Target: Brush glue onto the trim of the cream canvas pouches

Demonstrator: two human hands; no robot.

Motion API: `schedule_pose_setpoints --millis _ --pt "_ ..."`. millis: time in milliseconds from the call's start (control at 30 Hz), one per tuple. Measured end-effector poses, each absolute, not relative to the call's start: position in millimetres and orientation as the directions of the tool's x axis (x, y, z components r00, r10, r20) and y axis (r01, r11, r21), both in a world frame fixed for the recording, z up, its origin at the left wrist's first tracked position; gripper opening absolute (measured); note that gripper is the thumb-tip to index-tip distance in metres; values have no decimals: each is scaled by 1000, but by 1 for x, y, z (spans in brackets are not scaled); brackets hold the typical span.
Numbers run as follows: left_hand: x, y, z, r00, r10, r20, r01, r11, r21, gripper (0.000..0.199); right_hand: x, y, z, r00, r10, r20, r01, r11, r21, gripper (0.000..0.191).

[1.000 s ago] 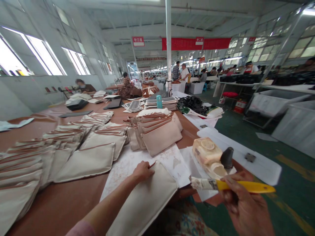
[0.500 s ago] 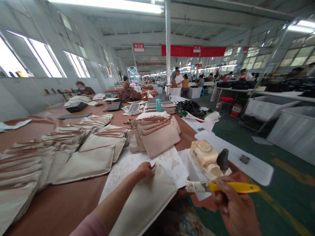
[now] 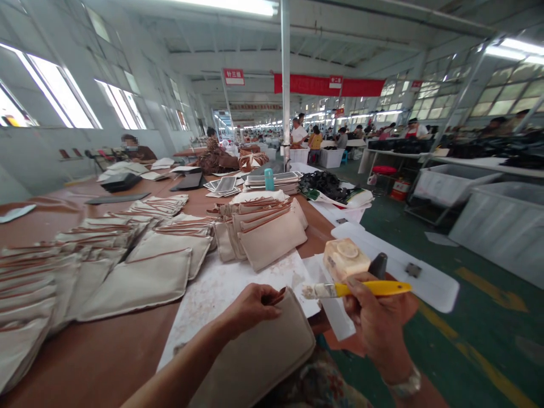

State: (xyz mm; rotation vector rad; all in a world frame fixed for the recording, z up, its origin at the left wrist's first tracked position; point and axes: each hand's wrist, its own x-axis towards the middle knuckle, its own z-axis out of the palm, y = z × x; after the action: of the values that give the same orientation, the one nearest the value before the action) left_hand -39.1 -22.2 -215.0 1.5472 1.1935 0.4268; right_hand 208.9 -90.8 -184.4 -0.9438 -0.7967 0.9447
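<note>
Left hand (image 3: 250, 309) curled, pinching the top corner of a canvas pouch (image 3: 255, 357) that lies directly under it on the bench (image 3: 97, 351), long axis slanting toward the body. Right hand (image 3: 378, 323), farther from the pouch, raised and closed around a yellow-handled paintbrush (image 3: 374, 289), bristles pointing left toward the pouch.

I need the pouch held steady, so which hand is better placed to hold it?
Left, probably: the left hand rests on the canvas pouch at its top edge, while the right hand is occupied holding the yellow-handled brush.
</note>
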Motion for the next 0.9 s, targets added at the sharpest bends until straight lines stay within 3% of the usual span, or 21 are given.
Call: schedule_pose_setpoints --millis 100,267,400,567,767,900 --pt "-34 -30 -203 458 848 -265 414 60 908 35 199 -88 -193 347 916 203 -225 291 -930 32" --pt "-28 -38 -184 531 843 -85 425 -178 887 35 196 -80 -204 320 917 236 -121 287 -950 28" --pt "-28 -41 -182 560 826 -59 436 -234 869 35 203 -82 -197 382 877 292 -50 335 -941 22" --pt "-20 -47 -186 575 817 -43 468 -285 836 33 203 -89 -194 290 892 348 28 356 -934 25" --pt "-13 -68 -198 608 780 146 523 -532 666 26 233 -83 -197 441 827 349 6 386 -922 23" --pt "-9 -80 -213 624 655 425 505 -754 420 16 245 -85 -193 406 875 263 -141 344 -928 27"
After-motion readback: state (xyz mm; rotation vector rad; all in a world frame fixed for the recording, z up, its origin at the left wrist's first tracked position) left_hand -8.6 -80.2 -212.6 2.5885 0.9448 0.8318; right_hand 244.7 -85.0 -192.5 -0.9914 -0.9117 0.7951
